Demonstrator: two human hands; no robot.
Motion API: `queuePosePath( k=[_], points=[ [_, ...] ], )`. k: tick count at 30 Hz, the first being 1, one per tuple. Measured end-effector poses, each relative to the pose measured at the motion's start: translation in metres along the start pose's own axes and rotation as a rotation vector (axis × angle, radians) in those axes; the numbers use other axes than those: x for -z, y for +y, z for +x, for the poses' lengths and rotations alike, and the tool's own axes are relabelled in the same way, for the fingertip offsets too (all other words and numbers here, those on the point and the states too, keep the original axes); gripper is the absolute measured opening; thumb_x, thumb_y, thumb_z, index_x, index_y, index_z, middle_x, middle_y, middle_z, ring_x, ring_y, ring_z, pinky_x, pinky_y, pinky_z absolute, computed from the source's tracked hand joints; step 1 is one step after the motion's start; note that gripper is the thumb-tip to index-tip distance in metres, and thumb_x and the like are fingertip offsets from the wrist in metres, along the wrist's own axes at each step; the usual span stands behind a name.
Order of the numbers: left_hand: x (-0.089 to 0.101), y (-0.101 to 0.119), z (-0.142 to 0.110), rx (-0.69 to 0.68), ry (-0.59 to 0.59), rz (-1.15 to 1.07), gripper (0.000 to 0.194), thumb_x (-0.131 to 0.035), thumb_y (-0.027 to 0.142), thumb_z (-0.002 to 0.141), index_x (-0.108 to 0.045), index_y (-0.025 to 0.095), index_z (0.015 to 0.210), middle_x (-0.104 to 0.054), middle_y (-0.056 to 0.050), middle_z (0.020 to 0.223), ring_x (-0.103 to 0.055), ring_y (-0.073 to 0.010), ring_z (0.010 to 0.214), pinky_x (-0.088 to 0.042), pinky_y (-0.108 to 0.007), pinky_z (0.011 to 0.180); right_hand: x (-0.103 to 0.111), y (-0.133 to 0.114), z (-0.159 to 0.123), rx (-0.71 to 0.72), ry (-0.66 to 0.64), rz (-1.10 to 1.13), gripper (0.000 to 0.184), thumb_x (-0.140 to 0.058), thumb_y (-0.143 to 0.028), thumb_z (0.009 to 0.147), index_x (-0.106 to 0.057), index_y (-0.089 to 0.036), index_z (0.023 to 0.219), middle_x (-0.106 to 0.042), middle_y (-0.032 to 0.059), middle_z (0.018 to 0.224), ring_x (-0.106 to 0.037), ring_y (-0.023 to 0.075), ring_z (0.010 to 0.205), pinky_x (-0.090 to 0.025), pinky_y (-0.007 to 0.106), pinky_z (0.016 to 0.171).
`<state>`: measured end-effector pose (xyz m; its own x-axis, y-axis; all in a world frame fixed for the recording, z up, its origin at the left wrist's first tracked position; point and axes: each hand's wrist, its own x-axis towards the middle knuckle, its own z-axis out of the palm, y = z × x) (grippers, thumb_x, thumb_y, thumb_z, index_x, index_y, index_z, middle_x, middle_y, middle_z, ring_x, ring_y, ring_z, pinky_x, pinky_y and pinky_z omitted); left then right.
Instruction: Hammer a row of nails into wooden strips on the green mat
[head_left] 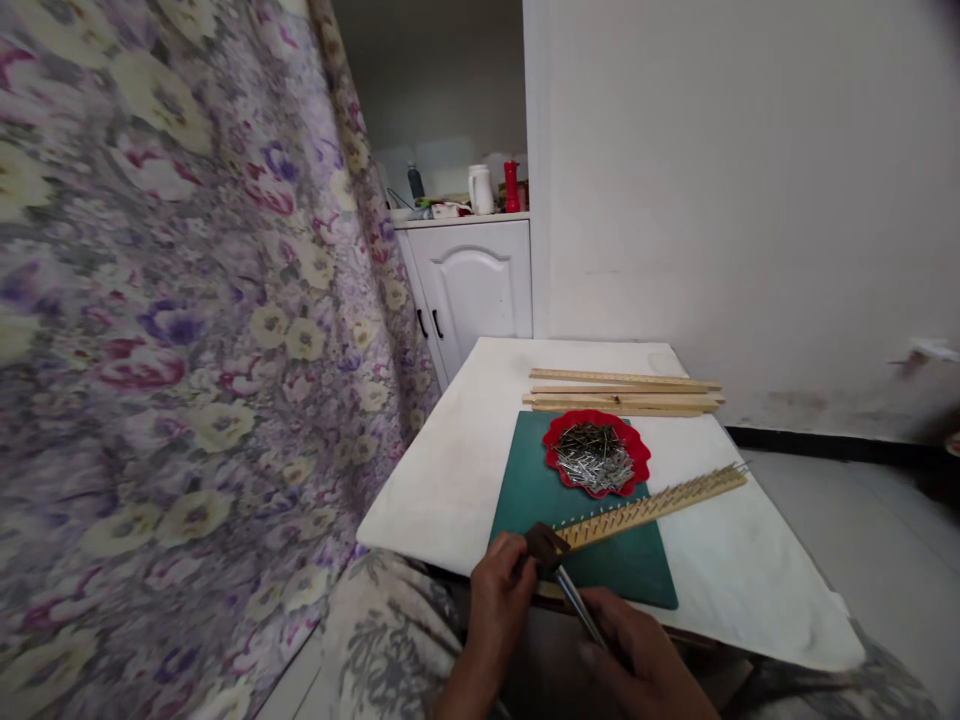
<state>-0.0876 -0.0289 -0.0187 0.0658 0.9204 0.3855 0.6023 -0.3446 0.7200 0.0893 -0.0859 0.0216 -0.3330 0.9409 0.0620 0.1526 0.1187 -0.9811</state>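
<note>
My right hand (637,645) is wrapped round the handle of a hammer (576,598), whose dark head is over the near end of a wooden strip (660,507). Several nails stand up in rows along that strip, which slants across a green mat (517,490) and reaches past it to the right. Close beside the hammer head, my left hand (501,590) has its fingers pinched together. What they hold, if anything, is hidden. A red scalloped dish (551,440) full of loose nails (594,465) sits on the mat beyond the strip.
Several bare wooden strips (622,400) lie along the far side of the white-covered table (450,470). A floral curtain (225,350) hangs at the left. Behind are a white cabinet (480,285) with bottles and a jug (481,190) on top, and a wall (750,200).
</note>
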Motion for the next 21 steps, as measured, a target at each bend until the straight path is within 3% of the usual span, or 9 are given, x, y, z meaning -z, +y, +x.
queuePosePath(
  k=[6,14,18,21],
  points=[
    [0.0,-0.002,0.0,0.012,-0.017,-0.052,0.014,-0.049,0.014,0.08,-0.06,0.018,0.073,-0.057,-0.002,0.074,-0.057,-0.0149,0.071,-0.043,-0.023,0.063,0.003,-0.001,-0.001,-0.016,0.004,0.103,0.031,-0.054,-0.022,0.077,-0.065,-0.021,0.106,-0.068,0.001,0.074,-0.06,0.0214,0.066,-0.048,0.032,0.075],
    [0.004,-0.004,-0.005,-0.005,-0.001,-0.103,0.012,-0.051,0.02,0.085,-0.063,0.019,0.082,-0.061,-0.003,0.082,-0.06,-0.0165,0.079,-0.047,-0.025,0.07,0.01,0.025,-0.018,-0.104,0.268,0.346,0.034,-0.063,-0.043,0.076,-0.063,-0.023,0.103,-0.069,0.0034,0.081,-0.06,0.0213,0.07,-0.047,0.027,0.065],
    [0.016,-0.007,-0.001,-0.003,0.013,-0.081,0.014,-0.049,0.024,0.087,-0.061,0.019,0.081,-0.061,-0.004,0.083,-0.059,-0.017,0.08,-0.047,-0.026,0.07,0.018,0.044,-0.029,-0.21,0.365,0.416,0.046,-0.066,-0.052,0.072,-0.061,-0.022,0.106,-0.065,0.0008,0.069,-0.05,0.0143,0.049,-0.034,0.02,0.04],
    [0.026,-0.004,0.016,-0.005,0.016,-0.047,0.015,-0.048,0.025,0.088,-0.061,0.019,0.084,-0.061,-0.004,0.082,-0.058,-0.0171,0.08,-0.046,-0.026,0.071,0.024,0.053,-0.034,-0.227,0.437,0.456,0.048,-0.069,-0.054,0.069,-0.061,-0.022,0.104,-0.061,-0.0021,0.059,-0.046,0.0121,0.046,-0.029,0.018,0.038]
  ],
)
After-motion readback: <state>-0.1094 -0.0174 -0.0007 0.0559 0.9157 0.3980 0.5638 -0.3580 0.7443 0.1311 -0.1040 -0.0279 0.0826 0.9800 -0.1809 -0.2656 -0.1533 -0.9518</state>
